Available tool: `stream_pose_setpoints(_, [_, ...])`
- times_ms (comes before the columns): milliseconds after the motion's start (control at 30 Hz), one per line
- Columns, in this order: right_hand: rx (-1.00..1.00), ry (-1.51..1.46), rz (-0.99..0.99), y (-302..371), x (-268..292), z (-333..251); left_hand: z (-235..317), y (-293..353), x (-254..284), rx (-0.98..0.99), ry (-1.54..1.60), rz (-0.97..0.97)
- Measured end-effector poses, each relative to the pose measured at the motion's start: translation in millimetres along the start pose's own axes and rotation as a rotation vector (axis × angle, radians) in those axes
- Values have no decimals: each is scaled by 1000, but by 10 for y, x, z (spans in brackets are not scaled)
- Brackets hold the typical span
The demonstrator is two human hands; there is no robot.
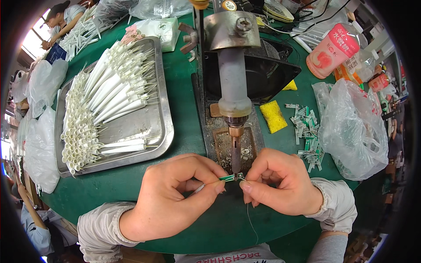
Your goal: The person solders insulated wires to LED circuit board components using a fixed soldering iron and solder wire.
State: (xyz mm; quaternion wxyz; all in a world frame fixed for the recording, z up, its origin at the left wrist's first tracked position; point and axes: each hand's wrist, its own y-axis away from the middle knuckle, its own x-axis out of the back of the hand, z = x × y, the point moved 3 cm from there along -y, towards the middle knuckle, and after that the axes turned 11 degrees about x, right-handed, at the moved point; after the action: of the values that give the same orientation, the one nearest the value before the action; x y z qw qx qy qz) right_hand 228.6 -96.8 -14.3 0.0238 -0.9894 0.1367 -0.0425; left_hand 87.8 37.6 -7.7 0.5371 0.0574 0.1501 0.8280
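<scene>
My left hand (177, 197) pinches a narrow green circuit board (227, 178) between thumb and forefinger. Part of a white piece (199, 189) shows behind those fingers. From above, a fixed soldering iron (236, 151) points straight down, its dark tip at the board's right end. My right hand (280, 182) is closed just right of the tip, thumb and forefinger pinching a thin wire (250, 221) whose tail dangles below. Whether the wire touches the board is too small to tell.
A metal tray (169, 127) of white tubes with thin wires (116, 98) stands at left. Right of the iron lie a yellow sponge (272, 117), several small green-and-silver boards (307, 131) and a clear plastic bag (351, 131). A pink-labelled bottle (331, 50) stands behind. Another person (66, 22) sits far left.
</scene>
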Motion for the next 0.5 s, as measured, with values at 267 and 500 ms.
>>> stream_pose_setpoints(267, [21,-53,16,1,-15,-18,10,30,13,-24,-6,-5])
stream_pose_setpoints(500, [35,-33,6,-5,-19,31,-28,-37,40,183,220,-24])
